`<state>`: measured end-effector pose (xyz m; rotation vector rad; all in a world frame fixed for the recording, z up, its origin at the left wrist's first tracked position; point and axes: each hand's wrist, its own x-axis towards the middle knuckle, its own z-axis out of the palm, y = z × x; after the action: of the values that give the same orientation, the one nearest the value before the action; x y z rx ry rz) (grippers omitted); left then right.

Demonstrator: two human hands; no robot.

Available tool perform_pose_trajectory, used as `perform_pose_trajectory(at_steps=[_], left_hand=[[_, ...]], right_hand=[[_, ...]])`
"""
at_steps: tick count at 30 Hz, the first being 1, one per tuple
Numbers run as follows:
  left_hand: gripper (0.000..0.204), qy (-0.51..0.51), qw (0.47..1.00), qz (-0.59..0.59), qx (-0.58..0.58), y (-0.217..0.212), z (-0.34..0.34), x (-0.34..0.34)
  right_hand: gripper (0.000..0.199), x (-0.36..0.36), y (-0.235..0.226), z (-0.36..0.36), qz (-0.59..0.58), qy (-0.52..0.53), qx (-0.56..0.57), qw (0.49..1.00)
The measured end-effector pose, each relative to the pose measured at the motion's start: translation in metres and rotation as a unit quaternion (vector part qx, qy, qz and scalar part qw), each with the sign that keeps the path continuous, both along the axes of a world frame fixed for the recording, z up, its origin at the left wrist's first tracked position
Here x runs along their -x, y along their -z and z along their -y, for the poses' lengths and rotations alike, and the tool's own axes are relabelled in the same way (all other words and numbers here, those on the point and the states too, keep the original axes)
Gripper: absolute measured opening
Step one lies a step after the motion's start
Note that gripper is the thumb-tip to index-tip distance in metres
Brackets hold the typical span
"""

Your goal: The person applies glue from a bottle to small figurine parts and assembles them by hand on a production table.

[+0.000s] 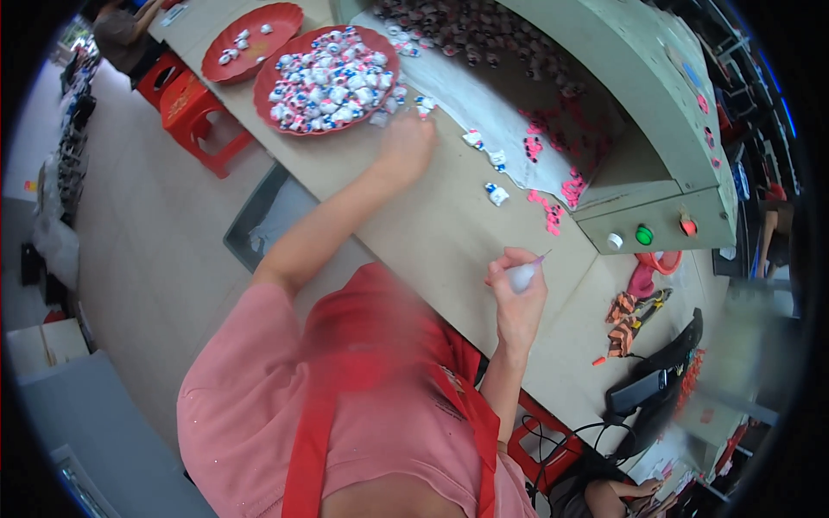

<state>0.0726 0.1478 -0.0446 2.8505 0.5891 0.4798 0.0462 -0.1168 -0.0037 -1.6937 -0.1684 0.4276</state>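
Observation:
My left hand reaches across the table with its fingers closed on a small white-and-blue figurine, near a heaped red dish. That dish is full of similar white, blue and pink figurines. Held in my right hand is a small translucent squeeze bottle with a thin needle tip, pointing up and to the right. Between the hands and the machine lie a few single figurines. Small pink pieces are scattered to their right.
A second red dish holds a few figurines. The pale green machine has an opening with many figurines on white sheeting. Pliers and a black phone-like device lie at right. Red stools stand left; another person works lower right.

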Motion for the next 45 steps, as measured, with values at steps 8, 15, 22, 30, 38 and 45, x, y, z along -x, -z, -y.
perform_pose_trajectory(at_steps=[8,15,22,30,38,45], left_hand=[[0.031,0.081,0.599,0.178,0.777,-0.049,0.051,0.053],[0.042,0.139,0.534,0.105,0.827,-0.068,0.119,0.070],[0.040,0.140,0.605,0.121,0.774,-0.076,0.127,0.076],[0.037,0.141,0.613,0.118,0.768,-0.078,0.127,0.078],[0.036,0.163,0.628,0.138,0.749,-0.077,0.128,0.077],[0.036,0.132,0.592,0.108,0.788,-0.079,0.125,0.075]], right_hand=[[0.036,0.002,-0.024,0.012,-0.008,0.022,-0.143,0.989],[0.029,0.023,-0.053,0.020,0.109,0.139,-0.131,0.976],[0.023,0.036,-0.049,0.025,0.304,0.156,-0.046,0.939],[0.021,0.032,-0.046,0.023,0.297,0.160,-0.038,0.941],[0.018,0.026,-0.057,0.026,0.344,0.093,-0.009,0.934],[0.016,0.027,-0.054,0.029,0.302,0.135,-0.030,0.943]])
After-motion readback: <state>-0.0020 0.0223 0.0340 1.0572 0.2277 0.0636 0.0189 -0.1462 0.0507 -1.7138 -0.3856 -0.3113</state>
